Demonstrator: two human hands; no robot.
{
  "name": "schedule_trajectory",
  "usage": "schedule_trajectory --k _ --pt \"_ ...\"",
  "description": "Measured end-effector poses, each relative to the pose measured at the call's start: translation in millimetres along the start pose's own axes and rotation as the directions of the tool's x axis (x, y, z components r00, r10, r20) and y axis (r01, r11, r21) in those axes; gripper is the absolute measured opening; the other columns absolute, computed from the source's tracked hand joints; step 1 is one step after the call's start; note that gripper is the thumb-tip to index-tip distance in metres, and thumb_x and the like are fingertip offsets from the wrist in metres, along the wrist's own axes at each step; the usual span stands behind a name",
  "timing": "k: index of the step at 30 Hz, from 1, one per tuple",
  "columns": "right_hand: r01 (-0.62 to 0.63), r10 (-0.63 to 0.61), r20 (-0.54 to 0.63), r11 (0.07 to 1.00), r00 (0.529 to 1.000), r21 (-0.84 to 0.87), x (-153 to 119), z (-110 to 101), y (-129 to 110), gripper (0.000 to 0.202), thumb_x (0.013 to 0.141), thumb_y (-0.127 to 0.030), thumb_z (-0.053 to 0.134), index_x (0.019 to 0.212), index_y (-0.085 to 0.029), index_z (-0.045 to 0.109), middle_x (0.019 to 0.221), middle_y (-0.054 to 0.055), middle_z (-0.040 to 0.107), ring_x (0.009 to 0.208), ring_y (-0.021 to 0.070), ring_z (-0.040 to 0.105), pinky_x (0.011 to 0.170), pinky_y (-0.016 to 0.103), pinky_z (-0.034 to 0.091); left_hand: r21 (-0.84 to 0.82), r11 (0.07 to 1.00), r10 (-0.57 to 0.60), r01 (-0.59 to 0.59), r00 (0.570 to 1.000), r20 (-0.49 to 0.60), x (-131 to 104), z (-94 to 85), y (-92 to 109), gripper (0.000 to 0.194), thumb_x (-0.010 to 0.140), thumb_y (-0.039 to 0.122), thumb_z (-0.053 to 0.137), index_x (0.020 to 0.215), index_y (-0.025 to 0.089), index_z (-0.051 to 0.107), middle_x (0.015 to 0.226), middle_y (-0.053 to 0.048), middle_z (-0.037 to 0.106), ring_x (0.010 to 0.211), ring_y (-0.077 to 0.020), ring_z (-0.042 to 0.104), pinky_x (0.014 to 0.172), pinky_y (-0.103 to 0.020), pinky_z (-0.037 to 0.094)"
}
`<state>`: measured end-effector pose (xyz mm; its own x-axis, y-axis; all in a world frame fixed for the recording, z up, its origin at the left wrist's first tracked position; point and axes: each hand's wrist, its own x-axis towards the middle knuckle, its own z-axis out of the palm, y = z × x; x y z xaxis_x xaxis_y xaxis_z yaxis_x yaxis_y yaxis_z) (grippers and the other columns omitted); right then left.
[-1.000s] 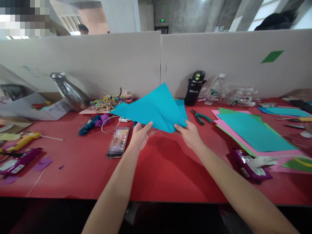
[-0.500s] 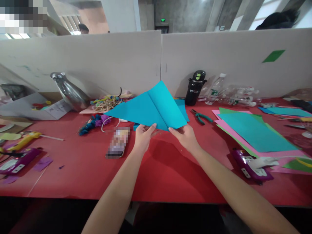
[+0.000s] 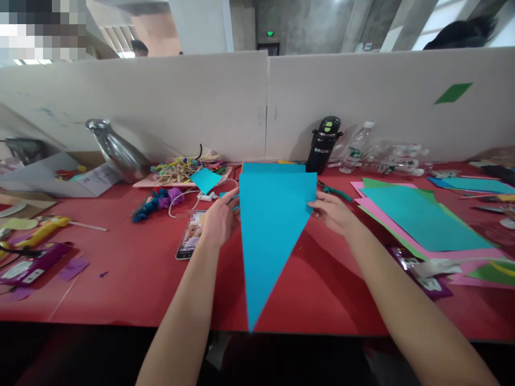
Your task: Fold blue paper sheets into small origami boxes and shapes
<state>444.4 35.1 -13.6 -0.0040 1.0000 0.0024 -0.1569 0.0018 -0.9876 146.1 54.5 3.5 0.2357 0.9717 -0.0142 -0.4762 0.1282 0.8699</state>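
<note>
You had the blue paper [image 3: 273, 214] up at the centre of the frame, its broad edge at the top and its sides narrowing to a point at bottom centre, over the front edge of the red table [image 3: 132, 289]. Your right hand [image 3: 332, 212] pinched the paper's right edge, thumb in front. Your left hand [image 3: 220, 220] was at its left edge, the fingers partly hidden; whether they gripped it, I could not tell. The phone [image 3: 187, 236] lay just beside your left wrist, left of centre. The pliers [image 3: 338, 193] showed partly behind your right hand, and the black bottle [image 3: 322, 147] stood above them, right of upper centre.
</note>
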Motion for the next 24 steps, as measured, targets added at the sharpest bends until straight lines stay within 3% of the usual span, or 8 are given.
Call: schedule_trajectory --k 1,2,6,12,19,24 --pt "-0.013 0.014 0.009 0.999 1.0 -0.041 0 -4 1 0.028 0.065 -0.033 0.082 0.084 -0.02 0.066 0.08 0.002 0.067 0.066 0.0138 0.056 0.057 0.028 0.04 -0.052 0.998 -0.045 0.046 0.999 0.018 1 -1.4 -1 0.039 0.084 0.04 0.069 0.114 0.015 0.071 0.104 -0.011 0.076 0.095 -0.0252 0.072 0.077 -0.032 0.058" --pt "-0.02 0.02 0.011 0.997 1.0 -0.075 1 -7 2 0.03 0.065 -0.034 0.082 0.087 -0.019 0.067 0.081 0.003 0.068 0.068 0.0146 0.058 0.058 0.029 0.04 0.091 0.995 -0.033 0.032 0.999 0.011 2 -2.5 -4 0.04 0.08 0.042 0.074 0.112 0.017 0.071 0.105 -0.01 0.076 0.093 -0.025 0.072 0.078 -0.033 0.058" --pt "-0.01 0.013 0.017 0.99 1.0 -0.139 3 -13 8 0.036 0.067 -0.035 0.082 0.096 -0.019 0.07 0.091 0.005 0.071 0.074 0.0157 0.061 0.062 0.029 0.043 0.308 0.951 -0.054 0.009 0.989 0.14 3 -4.6 -15 0.058 0.064 0.033 0.09 0.115 0.015 0.069 0.116 -0.014 0.073 0.102 -0.0301 0.071 0.088 -0.041 0.056" --pt "-0.033 0.047 0.139 0.994 0.989 -0.106 2 -15 10 0.041 0.068 -0.038 0.084 0.103 -0.021 0.072 0.096 0.006 0.072 0.083 0.018 0.065 0.078 0.035 0.053 0.414 0.902 0.063 -0.124 0.986 0.157 7 -12.0 -21 0.049 0.072 0.039 0.084 0.114 0.016 0.07 0.119 -0.013 0.073 0.106 -0.0307 0.07 0.091 -0.044 0.056" --pt "-0.009 0.018 0.084 0.994 0.996 -0.106 1 -15 12 0.036 0.066 -0.041 0.086 0.094 -0.022 0.075 0.09 0.005 0.073 0.081 0.0185 0.067 0.079 0.036 0.056 0.512 0.835 0.144 -0.202 0.978 0.15 11 -20.1 -24 0.041 0.071 0.044 0.083 0.1 0.017 0.075 0.105 -0.009 0.077 0.094 -0.0292 0.072 0.082 -0.04 0.058" --pt "0.005 -0.004 0.044 0.999 0.999 -0.036 0 -11 9 0.036 0.062 -0.04 0.089 0.089 -0.022 0.074 0.081 0.001 0.07 0.073 0.0159 0.066 0.078 0.035 0.056 0.51 0.841 0.124 -0.181 0.982 0.145 10 -22.9 -20 0.043 0.068 0.044 0.085 0.1 0.016 0.076 0.104 -0.009 0.077 0.092 -0.0289 0.071 0.08 -0.04 0.058"
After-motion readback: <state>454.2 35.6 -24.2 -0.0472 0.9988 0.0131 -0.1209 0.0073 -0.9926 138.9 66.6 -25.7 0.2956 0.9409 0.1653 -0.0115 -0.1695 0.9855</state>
